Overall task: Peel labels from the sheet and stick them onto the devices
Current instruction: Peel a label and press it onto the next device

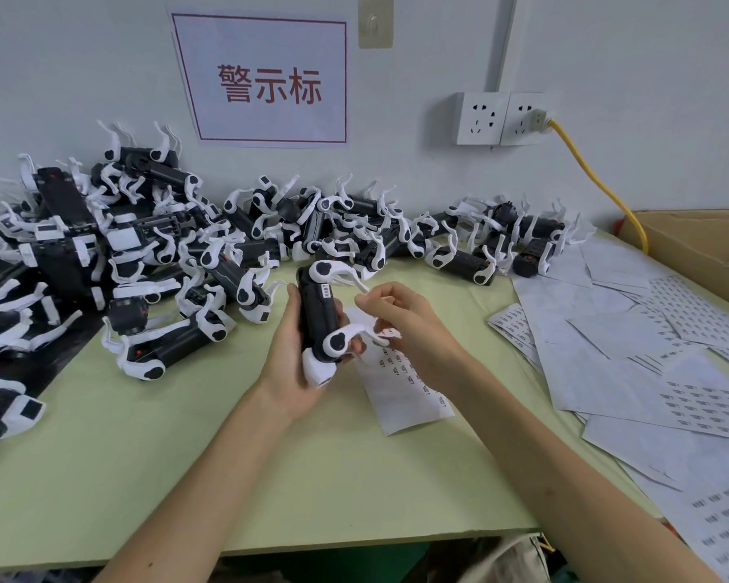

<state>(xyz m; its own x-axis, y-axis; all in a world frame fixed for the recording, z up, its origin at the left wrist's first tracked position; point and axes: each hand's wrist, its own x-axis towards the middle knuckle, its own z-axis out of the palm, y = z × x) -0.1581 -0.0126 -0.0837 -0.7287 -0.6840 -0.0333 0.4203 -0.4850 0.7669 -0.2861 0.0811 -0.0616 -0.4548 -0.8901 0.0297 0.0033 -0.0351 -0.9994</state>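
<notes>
Left hand [289,355] grips the black device [314,317] upright above the label sheet [400,393]; right hand [400,326] fingers curl round its white arm [356,330]

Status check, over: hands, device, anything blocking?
Left hand grips device. Right hand fingers curled at its white arms, hold unclear. One label on device. Label sheet under hands; nothing blocking.

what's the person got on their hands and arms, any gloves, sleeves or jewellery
Nothing worn shows. The left hand and right hand are bare: no gloves, no rings in view. The left forearm and right forearm are bare right to the bottom edge of the picture, with no sleeve, watch, bracelet or wrist strap visible.
</notes>
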